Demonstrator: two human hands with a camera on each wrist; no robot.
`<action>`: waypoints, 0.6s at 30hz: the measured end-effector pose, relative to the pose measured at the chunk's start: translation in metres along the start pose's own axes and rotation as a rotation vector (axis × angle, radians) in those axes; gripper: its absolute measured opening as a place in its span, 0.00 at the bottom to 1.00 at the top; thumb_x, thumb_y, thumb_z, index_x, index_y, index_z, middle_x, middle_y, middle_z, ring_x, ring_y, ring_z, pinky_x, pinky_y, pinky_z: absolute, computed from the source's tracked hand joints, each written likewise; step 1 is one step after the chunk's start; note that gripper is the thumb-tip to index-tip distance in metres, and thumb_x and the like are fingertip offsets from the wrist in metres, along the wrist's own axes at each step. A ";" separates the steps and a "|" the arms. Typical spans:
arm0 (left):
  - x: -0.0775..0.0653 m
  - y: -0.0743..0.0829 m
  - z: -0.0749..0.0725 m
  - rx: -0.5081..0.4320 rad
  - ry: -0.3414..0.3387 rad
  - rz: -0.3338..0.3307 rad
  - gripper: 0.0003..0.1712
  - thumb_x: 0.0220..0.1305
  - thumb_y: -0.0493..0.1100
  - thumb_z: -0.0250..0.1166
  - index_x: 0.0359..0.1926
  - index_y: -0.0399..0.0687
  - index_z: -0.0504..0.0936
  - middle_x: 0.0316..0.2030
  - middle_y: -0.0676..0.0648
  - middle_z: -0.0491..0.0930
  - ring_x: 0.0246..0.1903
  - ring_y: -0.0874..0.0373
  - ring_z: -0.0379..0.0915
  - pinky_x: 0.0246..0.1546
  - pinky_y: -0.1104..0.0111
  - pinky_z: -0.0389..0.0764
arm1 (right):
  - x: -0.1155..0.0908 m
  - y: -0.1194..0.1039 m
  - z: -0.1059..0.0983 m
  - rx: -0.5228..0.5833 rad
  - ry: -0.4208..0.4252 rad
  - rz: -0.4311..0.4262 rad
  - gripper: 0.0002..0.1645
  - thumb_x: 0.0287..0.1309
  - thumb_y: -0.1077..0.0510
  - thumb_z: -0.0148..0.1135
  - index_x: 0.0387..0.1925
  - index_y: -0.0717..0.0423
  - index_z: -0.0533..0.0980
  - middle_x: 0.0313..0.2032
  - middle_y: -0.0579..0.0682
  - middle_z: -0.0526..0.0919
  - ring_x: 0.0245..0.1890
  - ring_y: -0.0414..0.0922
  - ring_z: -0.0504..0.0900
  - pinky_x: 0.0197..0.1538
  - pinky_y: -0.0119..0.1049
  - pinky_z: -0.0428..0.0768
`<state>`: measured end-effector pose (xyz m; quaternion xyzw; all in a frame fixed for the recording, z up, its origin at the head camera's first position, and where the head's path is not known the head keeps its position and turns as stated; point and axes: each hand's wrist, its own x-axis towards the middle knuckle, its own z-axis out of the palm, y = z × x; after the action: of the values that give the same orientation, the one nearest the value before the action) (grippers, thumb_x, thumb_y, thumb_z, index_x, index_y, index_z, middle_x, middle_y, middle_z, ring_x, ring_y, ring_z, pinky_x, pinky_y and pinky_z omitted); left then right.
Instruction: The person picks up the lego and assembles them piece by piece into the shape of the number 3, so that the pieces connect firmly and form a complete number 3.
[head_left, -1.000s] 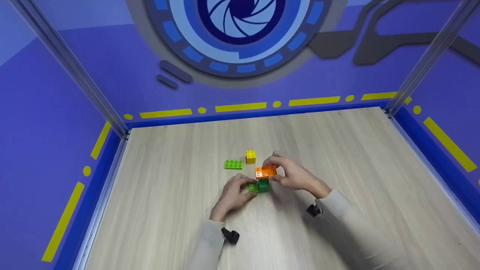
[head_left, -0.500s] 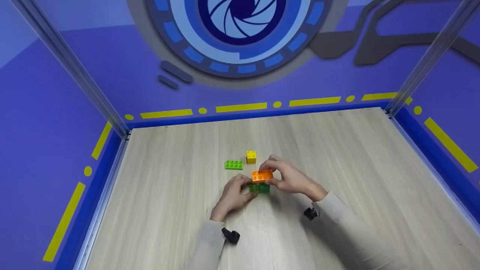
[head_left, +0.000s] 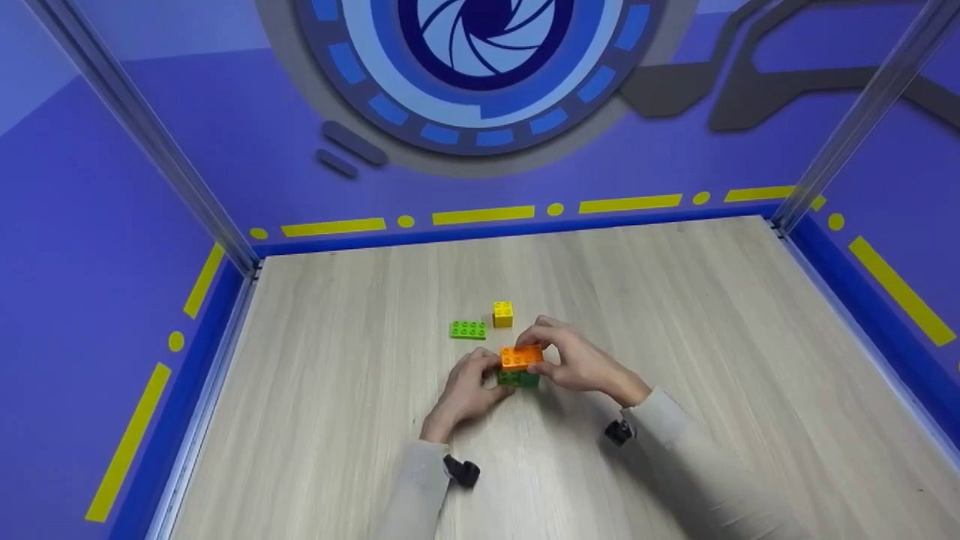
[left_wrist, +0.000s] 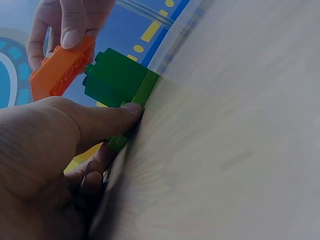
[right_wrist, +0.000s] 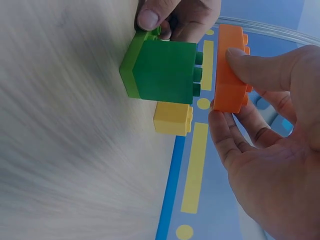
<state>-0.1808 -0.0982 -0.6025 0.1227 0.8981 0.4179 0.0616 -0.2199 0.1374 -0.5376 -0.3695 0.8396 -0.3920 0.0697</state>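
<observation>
My left hand (head_left: pixel 469 386) pinches the end of a flat light-green brick (left_wrist: pixel 145 90) on the table. On that brick's other end sits a taller dark-green block (right_wrist: pixel 167 70), its studs facing up. Between the thumb and fingers of my right hand (head_left: pixel 574 358) is an orange brick (head_left: pixel 520 358), held level just above the dark-green block. Both wrist views show a gap between the orange brick and the block's studs. From the head view, the orange brick hides part of the green pieces.
Beyond the hands, a second flat light-green brick (head_left: pixel 468 330) lies on the wooden table (head_left: pixel 337 375). Close to its right stands a yellow block (head_left: pixel 502 314). Blue-purple panels (head_left: pixel 225 150) wall the table at the back and sides.
My right hand has brought the orange brick a little left and nearer to me, over the green pieces. The left hand has stayed in place on the light-green brick.
</observation>
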 end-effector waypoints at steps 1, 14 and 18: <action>0.000 0.000 0.000 0.000 0.000 0.001 0.20 0.67 0.47 0.76 0.57 0.48 0.88 0.48 0.54 0.78 0.46 0.57 0.69 0.50 0.63 0.70 | 0.000 0.000 0.001 0.000 0.000 0.002 0.19 0.62 0.68 0.75 0.52 0.50 0.83 0.47 0.46 0.82 0.50 0.45 0.82 0.57 0.56 0.84; -0.001 0.001 0.000 0.002 -0.008 -0.003 0.20 0.67 0.47 0.77 0.57 0.48 0.87 0.48 0.53 0.77 0.46 0.57 0.68 0.50 0.62 0.69 | -0.004 0.004 0.008 0.013 0.000 0.013 0.18 0.63 0.66 0.75 0.52 0.50 0.84 0.47 0.46 0.82 0.51 0.45 0.82 0.58 0.51 0.85; -0.001 0.000 0.000 0.011 -0.004 -0.005 0.20 0.66 0.47 0.77 0.57 0.49 0.87 0.48 0.53 0.77 0.46 0.58 0.68 0.50 0.62 0.69 | -0.004 0.003 0.008 0.015 0.007 0.022 0.18 0.64 0.65 0.75 0.52 0.49 0.85 0.47 0.45 0.82 0.52 0.45 0.82 0.59 0.50 0.84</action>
<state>-0.1802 -0.0982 -0.6028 0.1218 0.9005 0.4127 0.0636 -0.2151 0.1364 -0.5458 -0.3582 0.8409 -0.3989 0.0739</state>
